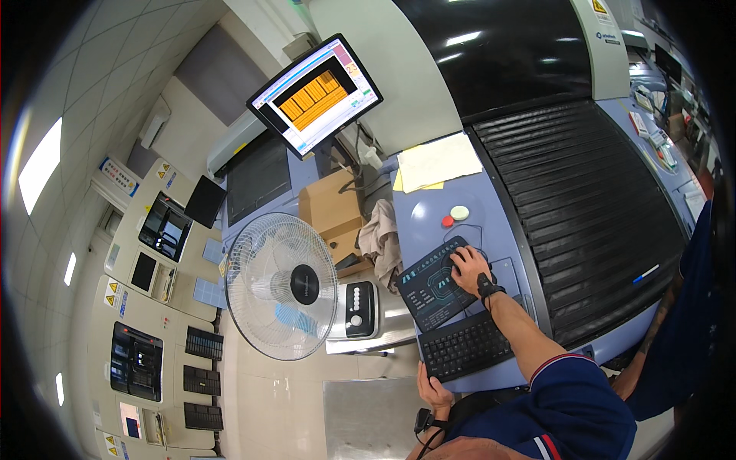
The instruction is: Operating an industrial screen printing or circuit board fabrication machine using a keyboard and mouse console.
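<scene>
At blue bench (pixel 422 234) | right hand (pixel 469 270) over lettered mat (pixel 423 295), grip hidden | left hand (pixel 435 389) at keyboard (pixel 464 349) edge, grip unclear | warning labels (pixel 113 293) on machines (pixel 146 308) beyond fan (pixel 305 284)

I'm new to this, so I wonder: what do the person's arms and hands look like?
The left hand and right hand are gloveless, each with a black wrist device above it. The short navy sleeve has red-and-white trim. A thin dark cable shows at the left wrist.

Black keyboard (pixel 464 350) – flat, keys upward, on blue worktop (pixel 415 230), dark mouse pad (pixel 429 294) – teal-and-white print, flat, directly beside keyboard
</scene>
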### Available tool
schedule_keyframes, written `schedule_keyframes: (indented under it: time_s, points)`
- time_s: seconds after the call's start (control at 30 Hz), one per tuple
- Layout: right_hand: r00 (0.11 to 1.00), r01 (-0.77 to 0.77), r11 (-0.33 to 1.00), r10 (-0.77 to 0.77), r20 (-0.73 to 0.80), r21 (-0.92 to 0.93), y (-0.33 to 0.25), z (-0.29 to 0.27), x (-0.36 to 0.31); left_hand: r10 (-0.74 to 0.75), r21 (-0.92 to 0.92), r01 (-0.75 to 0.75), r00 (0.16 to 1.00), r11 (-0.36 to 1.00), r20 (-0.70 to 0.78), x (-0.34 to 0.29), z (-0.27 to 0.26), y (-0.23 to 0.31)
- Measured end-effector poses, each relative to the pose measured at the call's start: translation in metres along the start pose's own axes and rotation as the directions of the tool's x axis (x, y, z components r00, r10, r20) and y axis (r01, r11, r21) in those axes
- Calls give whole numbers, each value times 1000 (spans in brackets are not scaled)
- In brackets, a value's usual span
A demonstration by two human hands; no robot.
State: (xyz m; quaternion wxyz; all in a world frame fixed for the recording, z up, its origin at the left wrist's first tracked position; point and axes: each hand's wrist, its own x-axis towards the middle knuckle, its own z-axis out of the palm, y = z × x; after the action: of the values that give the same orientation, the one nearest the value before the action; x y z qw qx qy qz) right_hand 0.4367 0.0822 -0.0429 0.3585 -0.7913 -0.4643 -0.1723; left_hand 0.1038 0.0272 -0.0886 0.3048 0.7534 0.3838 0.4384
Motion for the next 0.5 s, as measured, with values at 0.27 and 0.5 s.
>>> schedule_keyframes:
  time_s: [0.27, 0.5]
  points:
    - [1000, -10, 1000, 10, 5, -13, 1, 3, 1, 7, -3, -7, 1000, 1000, 6, 3, -1, 1]
    - [1000, -17, 1000, 17, -1, -15, 1, 0, 0, -5, -4, 5, 1000, 1000, -2, 2, 1, 4]
